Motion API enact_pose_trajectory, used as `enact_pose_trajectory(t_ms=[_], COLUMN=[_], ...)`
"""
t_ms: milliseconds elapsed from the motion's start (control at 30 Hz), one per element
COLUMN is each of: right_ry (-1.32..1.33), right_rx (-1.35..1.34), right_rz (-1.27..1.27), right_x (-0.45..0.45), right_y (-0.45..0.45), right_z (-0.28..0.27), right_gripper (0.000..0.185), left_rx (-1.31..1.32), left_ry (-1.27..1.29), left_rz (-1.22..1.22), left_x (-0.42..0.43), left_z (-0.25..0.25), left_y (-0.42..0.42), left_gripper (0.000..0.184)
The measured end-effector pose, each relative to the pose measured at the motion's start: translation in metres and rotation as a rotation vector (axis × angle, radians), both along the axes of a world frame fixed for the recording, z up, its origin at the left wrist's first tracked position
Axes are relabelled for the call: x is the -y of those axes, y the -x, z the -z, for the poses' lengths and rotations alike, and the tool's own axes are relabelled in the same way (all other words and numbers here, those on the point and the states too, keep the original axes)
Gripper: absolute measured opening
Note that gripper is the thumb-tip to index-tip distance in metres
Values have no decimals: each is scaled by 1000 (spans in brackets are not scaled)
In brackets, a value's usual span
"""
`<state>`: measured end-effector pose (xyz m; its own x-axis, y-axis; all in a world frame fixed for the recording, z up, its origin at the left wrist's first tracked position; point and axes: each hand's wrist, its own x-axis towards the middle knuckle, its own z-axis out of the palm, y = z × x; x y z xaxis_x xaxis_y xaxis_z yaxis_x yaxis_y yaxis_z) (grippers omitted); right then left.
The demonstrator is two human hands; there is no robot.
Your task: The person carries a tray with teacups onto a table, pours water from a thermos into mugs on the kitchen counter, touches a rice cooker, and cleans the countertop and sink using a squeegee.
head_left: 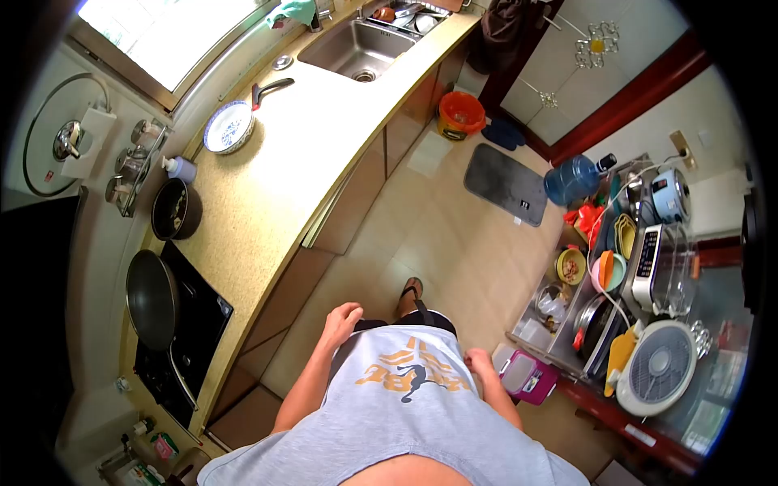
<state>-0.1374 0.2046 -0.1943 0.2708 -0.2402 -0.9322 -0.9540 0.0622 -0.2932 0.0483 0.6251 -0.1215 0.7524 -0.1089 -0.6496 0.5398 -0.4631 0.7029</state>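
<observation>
My left hand [344,321] hangs at my side by the dark shorts, fingers curled loosely together with nothing seen in them. On the other side my right hand [480,361] is also loosely closed beside my body, and nothing shows in it; part of it is hard to make out. To the left runs the beige counter [300,146], apart from both hands. A black frying pan [152,300] rests on the black stove [198,304], with a dark pot [177,209] behind it. A purple-and-white box [527,377] stands nearest my right hand.
A blue-patterned bowl [228,127] and a black-handled utensil [271,91] lie on the counter, before the steel sink [356,50]. On the floor are a grey mat [506,182], an orange bucket [461,113] and a water jug [574,180]. At right, a rack holds a fan [664,367] and bowls.
</observation>
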Motion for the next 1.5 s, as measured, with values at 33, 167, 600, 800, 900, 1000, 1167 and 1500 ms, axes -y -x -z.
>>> enact_pose_trajectory(t_ms=[33,167,600,800,900,1000,1167,1500], right_ry=[46,64,151,247,250,188,3,212], right_rx=[38,182,411,773,971,1230,1488,1544], right_rz=[42,46,-531,-830,-1083,-1316,-1607,-2060], right_x=[13,65,-30,-103,-139,-203,-345,-502], right_y=[-26,-148,-484,-661,-738,-807,-929,-1026], right_z=[-3,2,-38,-82,-88,-99,-73,-12], right_gripper=[13,18,25,26,24,23,28,39], left_rx=[-7,51,29,50,16,2,-39,-103], left_ry=[-1,58,120,179,197,171,13,140], left_rz=[-12,15,-358,-462,-585,-735,-1077,-1445], left_x=[15,44,23,5,8,18,71,182], left_z=[-10,-40,-23,-22,-25,-33,-54,-64], left_y=[-21,-73,-230,-298,-304,-296,-326,-376], left_gripper=[42,41,42,43,42,41,42,37])
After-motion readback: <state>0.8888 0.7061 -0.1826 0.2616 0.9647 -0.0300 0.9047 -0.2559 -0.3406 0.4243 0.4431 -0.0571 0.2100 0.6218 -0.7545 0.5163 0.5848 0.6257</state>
